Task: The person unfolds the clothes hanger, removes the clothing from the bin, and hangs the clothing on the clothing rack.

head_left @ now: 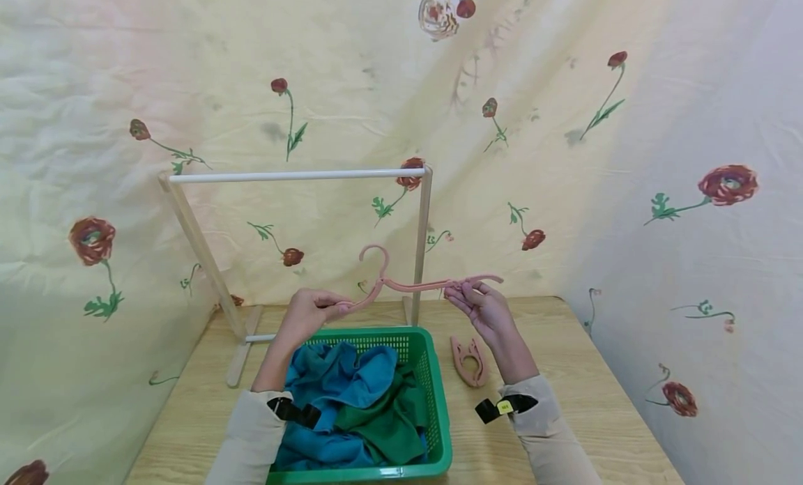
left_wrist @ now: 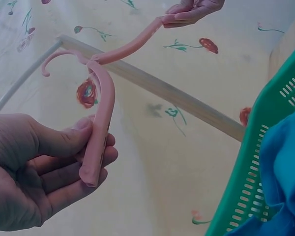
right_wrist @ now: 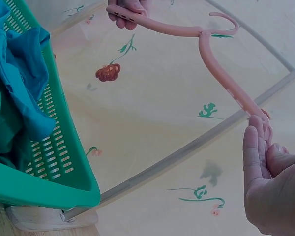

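A pink folding clothes hanger (head_left: 414, 286) is held up between both hands above the back edge of a green basket, its hook pointing upward. My left hand (head_left: 307, 314) pinches the hanger's left arm between thumb and fingers, as the left wrist view also shows. On the other side, my right hand (head_left: 486, 314) pinches the right arm near its outer section, which sticks out past the fingers. The right arm reaches out farther than the left one. A second pink hanger (head_left: 478, 380), folded up, lies on the table below the right hand.
The green basket (head_left: 442, 415) holds crumpled blue cloth (head_left: 370, 380) and green cloth (head_left: 389, 415). Behind it stands a rack with a white rail (head_left: 295, 175) and wooden posts (head_left: 422, 248). Flowered fabric (head_left: 533, 192) surrounds the wooden table (head_left: 552, 373).
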`<move>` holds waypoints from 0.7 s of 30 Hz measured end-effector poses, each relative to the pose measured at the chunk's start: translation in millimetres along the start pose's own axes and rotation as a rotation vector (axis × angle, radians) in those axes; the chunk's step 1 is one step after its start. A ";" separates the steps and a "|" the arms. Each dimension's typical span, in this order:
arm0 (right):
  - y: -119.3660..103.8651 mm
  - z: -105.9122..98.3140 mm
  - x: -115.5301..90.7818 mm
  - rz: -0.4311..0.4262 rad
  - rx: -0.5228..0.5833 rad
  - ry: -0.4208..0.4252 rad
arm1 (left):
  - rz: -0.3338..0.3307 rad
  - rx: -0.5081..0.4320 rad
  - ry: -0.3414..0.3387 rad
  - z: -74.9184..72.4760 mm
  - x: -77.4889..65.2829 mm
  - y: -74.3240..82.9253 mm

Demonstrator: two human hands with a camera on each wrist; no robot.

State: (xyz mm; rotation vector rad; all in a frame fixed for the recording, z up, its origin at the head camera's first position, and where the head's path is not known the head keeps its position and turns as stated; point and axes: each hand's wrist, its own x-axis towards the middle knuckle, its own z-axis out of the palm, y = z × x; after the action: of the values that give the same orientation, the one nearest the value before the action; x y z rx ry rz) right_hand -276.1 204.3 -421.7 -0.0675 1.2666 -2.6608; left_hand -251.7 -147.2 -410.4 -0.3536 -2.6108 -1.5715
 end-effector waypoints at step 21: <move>6.5 1.0 4.8 -0.070 0.010 0.006 | -0.053 -0.380 0.217 0.6 14.3 -7.6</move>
State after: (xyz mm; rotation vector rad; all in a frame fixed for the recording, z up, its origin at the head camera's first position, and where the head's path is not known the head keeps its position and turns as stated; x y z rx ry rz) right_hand -279.7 198.6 -426.3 -0.1041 1.2756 -2.7285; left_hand -267.4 -147.9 -414.6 -0.1243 -2.1751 -1.9984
